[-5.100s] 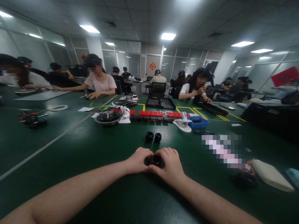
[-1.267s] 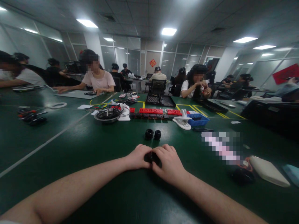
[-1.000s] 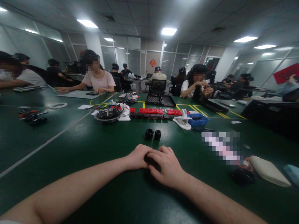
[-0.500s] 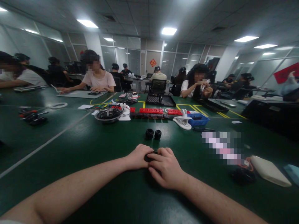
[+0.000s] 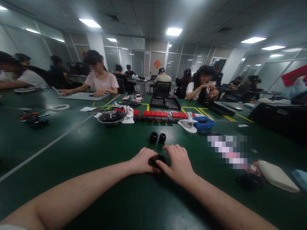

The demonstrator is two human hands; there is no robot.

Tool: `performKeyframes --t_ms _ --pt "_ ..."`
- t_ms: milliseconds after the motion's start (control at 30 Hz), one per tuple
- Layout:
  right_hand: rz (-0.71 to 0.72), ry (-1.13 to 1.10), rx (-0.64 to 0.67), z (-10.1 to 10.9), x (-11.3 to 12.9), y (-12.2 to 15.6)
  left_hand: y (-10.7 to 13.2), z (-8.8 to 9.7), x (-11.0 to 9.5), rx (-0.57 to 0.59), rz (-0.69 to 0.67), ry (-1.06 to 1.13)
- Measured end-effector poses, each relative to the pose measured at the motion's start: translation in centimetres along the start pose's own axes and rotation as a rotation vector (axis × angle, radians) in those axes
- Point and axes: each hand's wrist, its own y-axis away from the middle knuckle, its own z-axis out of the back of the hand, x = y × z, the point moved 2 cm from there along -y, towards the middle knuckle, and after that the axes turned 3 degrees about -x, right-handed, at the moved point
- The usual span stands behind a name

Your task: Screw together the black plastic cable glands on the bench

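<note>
My left hand [image 5: 143,160] rests on the green table with its fingers wrapped round the side of a short black round part [image 5: 160,158]. A dark opening or cap shows at the part's near right end. My right hand [image 5: 180,163] is open just to the right, fingers and thumb spread apart, the thumb tip in front of the part. Whether that thumb touches it I cannot tell. Beyond the hands stand two small black ring-shaped pieces with ridged sides, a larger one [image 5: 153,137] and a smaller one [image 5: 162,138], side by side.
Farther back are red blocks [image 5: 155,113] in a row, a metal bowl [image 5: 111,121] of cables, a white clamp [image 5: 188,124] and a blue bin [image 5: 203,123]. A pale pouch [image 5: 278,175] lies at right, black-and-orange tools [image 5: 35,119] at left. Co-workers sit across the table.
My right hand has loosened from the black part and drawn back to the right, its fingers spreading. More of the part shows now. My left hand has stayed in place.
</note>
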Motion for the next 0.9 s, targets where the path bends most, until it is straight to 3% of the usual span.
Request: performKeyframes --t_ms 233,533,700,900 --pt "-0.025 0.064 0.121 -1.1 0.0 0.1 0.1 -0.2 0.2 -0.035 -0.002 0.063" --pt "0.142 -0.107 0.204 -0.3 0.6 0.0 0.1 0.2 -0.2 -0.016 0.01 0.061" --pt "0.239 -0.19 0.198 -0.4 1.0 0.4 0.1 0.1 -0.1 -0.001 -0.005 0.051" --pt "0.331 -0.264 0.079 -0.3 1.3 0.8 0.0 -0.2 0.2 -0.006 -0.019 0.04"
